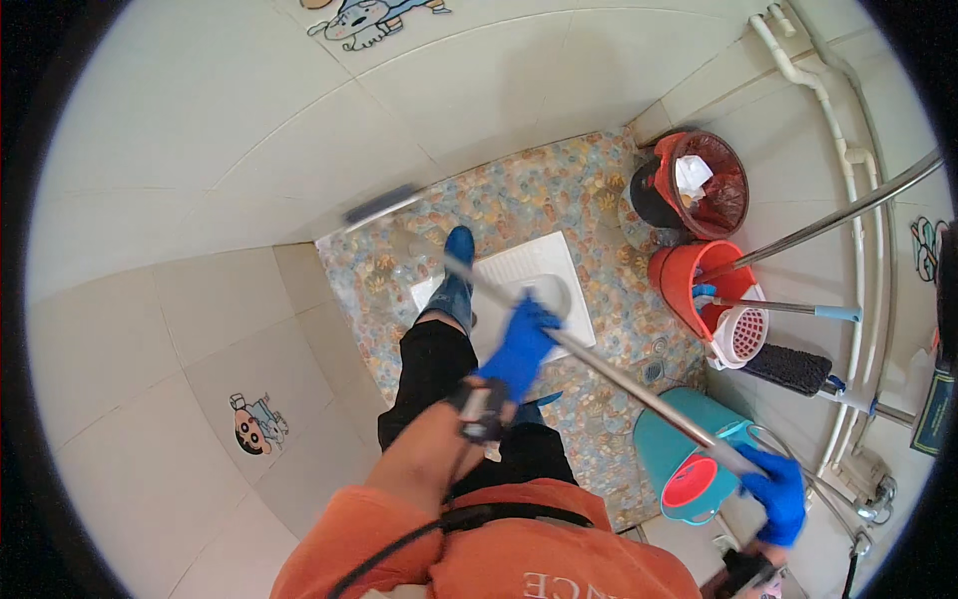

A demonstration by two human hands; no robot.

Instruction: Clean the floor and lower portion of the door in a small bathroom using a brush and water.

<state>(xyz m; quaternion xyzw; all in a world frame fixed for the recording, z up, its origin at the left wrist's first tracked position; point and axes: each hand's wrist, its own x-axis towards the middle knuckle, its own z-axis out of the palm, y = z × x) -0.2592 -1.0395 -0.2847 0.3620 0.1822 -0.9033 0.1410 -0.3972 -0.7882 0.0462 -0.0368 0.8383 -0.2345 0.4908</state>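
A long metal pole (pixel 636 389) runs diagonally across the view, from lower right to upper left. Both hands wear blue gloves. My left hand (pixel 524 337) is closed around the pole's middle, above the white squat toilet (pixel 576 299). Near the pole's lower right end, my right hand (pixel 777 490) grips it beside the teal bucket. At the upper left, blurred, a dark floor squeegee or flat mop head (pixel 382 206) lies along the foot of the wall; the pole's far end fades towards it.
On the right stand a lined trash bin (pixel 737 172), a red mop bucket (pixel 670 277) holding handled tools, a dark fluffy duster (pixel 793 367) and a teal bucket (pixel 673 427) with a red container (pixel 688 481). White pipes (pixel 853 262) follow the wall. My blue boot (pixel 458 262) is beside the toilet.
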